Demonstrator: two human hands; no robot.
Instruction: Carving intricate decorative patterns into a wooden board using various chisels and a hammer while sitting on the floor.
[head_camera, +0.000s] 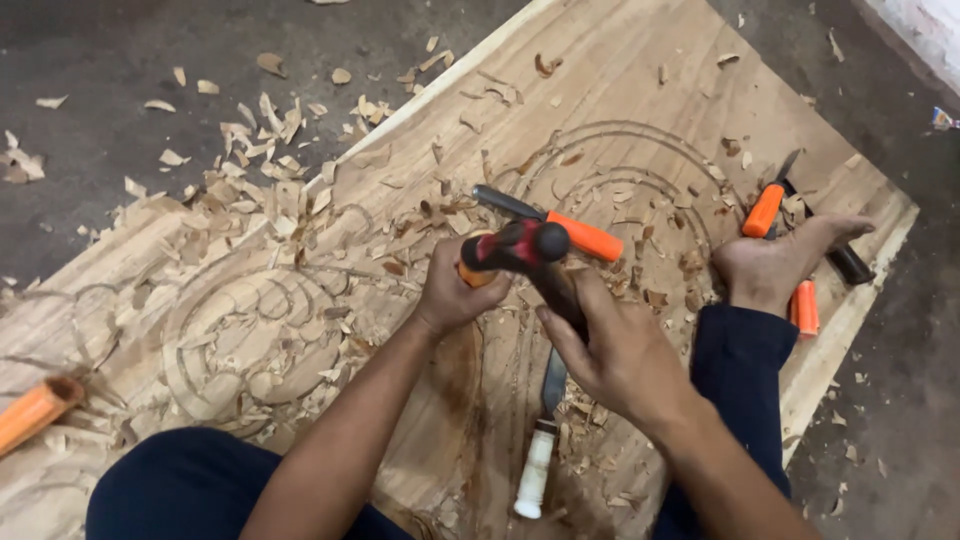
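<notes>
My left hand (452, 292) is closed around a chisel with an orange handle (474, 276), held upright against the carved wooden panel (620, 70). My right hand (622, 352) grips the dark handle of a red and black mallet (520, 245). The mallet's head sits right at the top of the chisel handle. Both hands are over the middle of the panel, between a carved round flower pattern (250, 340) on the left and concentric carved rings (620, 160) on the right. The chisel's blade is hidden behind my left hand.
Another orange-handled chisel (585, 237) lies just beyond the hands. A white-handled chisel (536, 470) lies near my knees. My bare foot (775, 262) rests on the panel's right side, with two more orange-handled tools (765, 210) (805, 306) beside it. Wood shavings (250, 150) cover the panel and dark floor. An orange handle (35, 412) lies far left.
</notes>
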